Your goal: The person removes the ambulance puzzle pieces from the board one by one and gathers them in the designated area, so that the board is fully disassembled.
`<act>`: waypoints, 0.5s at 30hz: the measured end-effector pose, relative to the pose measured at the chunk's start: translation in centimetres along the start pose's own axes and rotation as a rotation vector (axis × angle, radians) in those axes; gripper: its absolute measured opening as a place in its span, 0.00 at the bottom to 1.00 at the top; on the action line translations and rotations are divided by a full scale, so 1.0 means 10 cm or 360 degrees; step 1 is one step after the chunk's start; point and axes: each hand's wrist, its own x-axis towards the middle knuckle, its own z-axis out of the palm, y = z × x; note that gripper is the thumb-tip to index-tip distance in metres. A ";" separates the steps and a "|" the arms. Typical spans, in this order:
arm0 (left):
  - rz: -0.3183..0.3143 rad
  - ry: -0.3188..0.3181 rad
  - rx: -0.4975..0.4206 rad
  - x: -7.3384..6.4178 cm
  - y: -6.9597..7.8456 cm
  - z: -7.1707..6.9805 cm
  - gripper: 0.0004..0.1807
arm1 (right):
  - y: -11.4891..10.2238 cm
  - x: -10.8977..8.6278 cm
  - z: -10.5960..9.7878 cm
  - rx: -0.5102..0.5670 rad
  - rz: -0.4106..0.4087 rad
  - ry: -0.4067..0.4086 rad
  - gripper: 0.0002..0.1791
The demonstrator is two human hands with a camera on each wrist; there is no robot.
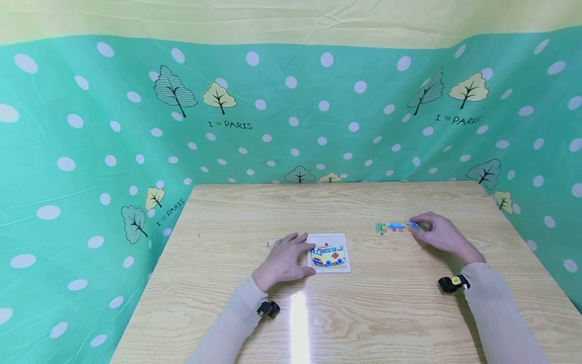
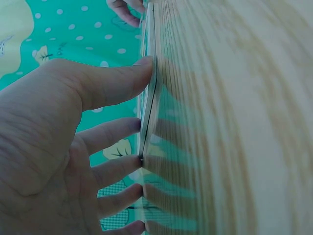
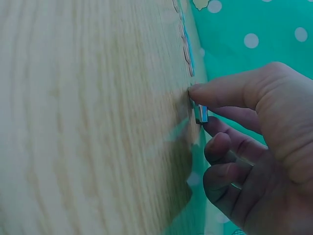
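Note:
A white-framed jigsaw tray (image 1: 326,270) with a yellow ambulance picture lies on the table. My left hand (image 1: 283,260) rests at its left side, index fingertip and thumb on the frame, the other fingers spread on the wood. In the left wrist view the thumb (image 2: 115,83) presses on the edge of the thin tray (image 2: 149,98). Over to the right, my right hand (image 1: 443,233) pinches a blue and orange puzzle piece (image 1: 412,226) between thumb and fingers. Its edge (image 3: 203,114) shows tilted up from the table in the right wrist view.
Left of the right hand lie two more puzzle pieces, a blue one (image 1: 396,226) and a green one (image 1: 380,228). The wooden table (image 1: 254,212) meets a green dotted curtain (image 1: 291,116) at the back and sides. Each wrist wears a small black camera.

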 end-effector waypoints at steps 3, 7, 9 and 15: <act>0.0000 0.0002 0.0003 0.00 0.00 0.00 0.39 | 0.00 0.00 -0.01 0.0011 0.0009 -0.0024 0.31; 0.0000 0.0004 -0.0002 -0.01 0.00 0.00 0.39 | 0.00 -0.03 0.01 0.0027 0.0031 -0.0009 0.33; 0.0003 0.0003 -0.0010 -0.01 0.00 0.00 0.39 | 0.01 -0.05 0.02 0.0041 0.0040 0.0020 0.34; -0.0003 -0.0005 -0.0007 -0.01 -0.01 0.00 0.39 | 0.05 -0.07 0.06 0.0048 0.0042 0.0102 0.35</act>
